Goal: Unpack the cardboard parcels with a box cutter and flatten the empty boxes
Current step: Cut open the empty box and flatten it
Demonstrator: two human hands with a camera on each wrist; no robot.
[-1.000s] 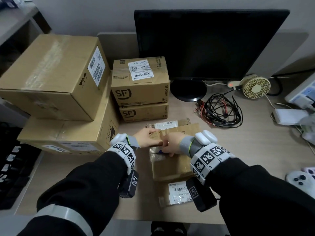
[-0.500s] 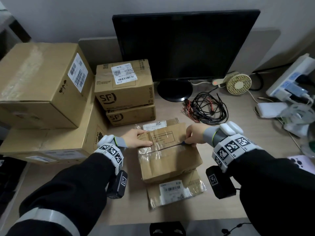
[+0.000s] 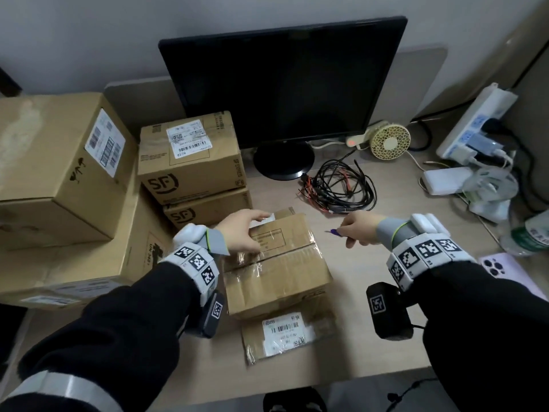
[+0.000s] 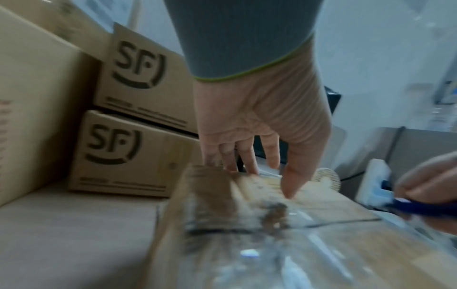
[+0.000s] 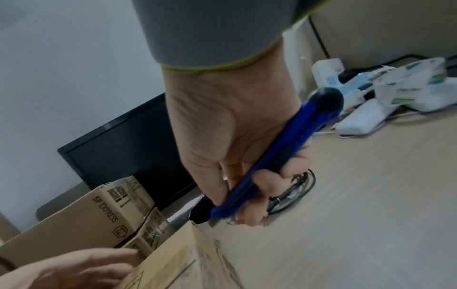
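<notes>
A small taped cardboard parcel [image 3: 279, 269] lies on the desk in front of me, with a seam across its top. My left hand [image 3: 242, 233] rests on its far left corner, fingers fairly straight and reaching over the far edge [image 4: 272, 160]. My right hand [image 3: 355, 230] hovers over the desk just right of the parcel. It grips a blue box cutter [image 3: 334, 232] whose tip points left at the parcel. In the right wrist view the fingers wrap the cutter [image 5: 291, 148] beside the parcel's corner [image 5: 178, 260].
Two stacked SF boxes [image 3: 190, 162] and two large cartons [image 3: 59, 162] stand at the left. A flat bagged parcel [image 3: 285, 334] lies by the front edge. A monitor [image 3: 282, 84], tangled cables [image 3: 338, 185], fan [image 3: 389, 141], power strip [image 3: 475, 123], bottle [image 3: 531, 233] and phone [image 3: 505, 269] fill the back and right.
My right hand has run the cutter along the seam from left to right and come off the parcel's right side. My left hand has stayed on the parcel.
</notes>
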